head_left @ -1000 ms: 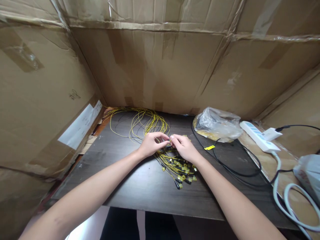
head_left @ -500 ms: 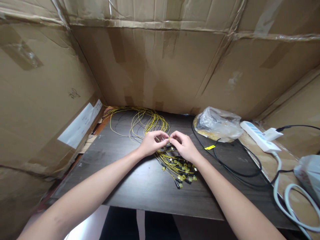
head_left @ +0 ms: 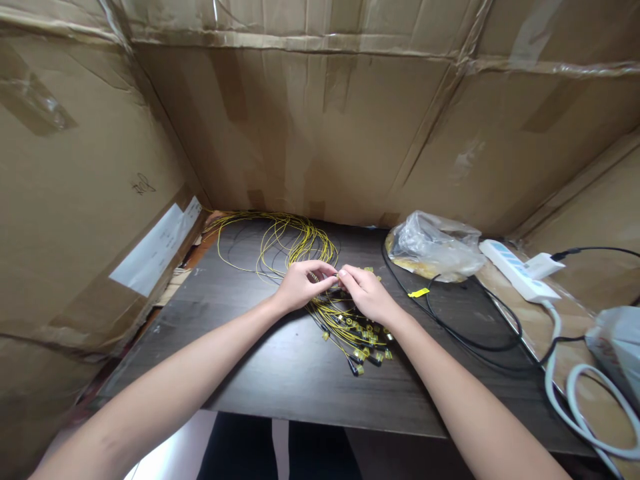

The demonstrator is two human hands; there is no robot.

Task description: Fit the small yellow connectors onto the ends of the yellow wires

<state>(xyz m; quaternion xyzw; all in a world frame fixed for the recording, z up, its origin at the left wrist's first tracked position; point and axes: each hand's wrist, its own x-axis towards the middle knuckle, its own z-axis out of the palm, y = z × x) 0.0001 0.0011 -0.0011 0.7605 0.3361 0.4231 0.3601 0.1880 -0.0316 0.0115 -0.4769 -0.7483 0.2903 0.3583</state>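
At the middle of the table, my left hand [head_left: 302, 287] pinches a thin cable's connector end [head_left: 338, 275] between thumb and forefinger. My right hand [head_left: 369, 295] meets it there, thumb and fingers closed on the tip of the same connector, most of which is hidden. Below and beside the hands lies a bunch of connectors [head_left: 361, 357], black with clear yellow caps, on thin yellow cables [head_left: 327, 320]. Behind the hands, the long loops of the yellow cables [head_left: 313, 243] run back to the left corner.
Cardboard walls [head_left: 310, 133] enclose the dark table [head_left: 265, 360] at the back and sides. A clear plastic bag [head_left: 433, 243] lies at the back right, by a black cord [head_left: 465, 343] with a yellow tag. Further right are a white power strip [head_left: 517, 270] and its coiled cord.
My right hand's fingers have closed in more tightly, with the hand turned slightly at the connector. The left hand keeps its pinch. The whole view has shifted a little.
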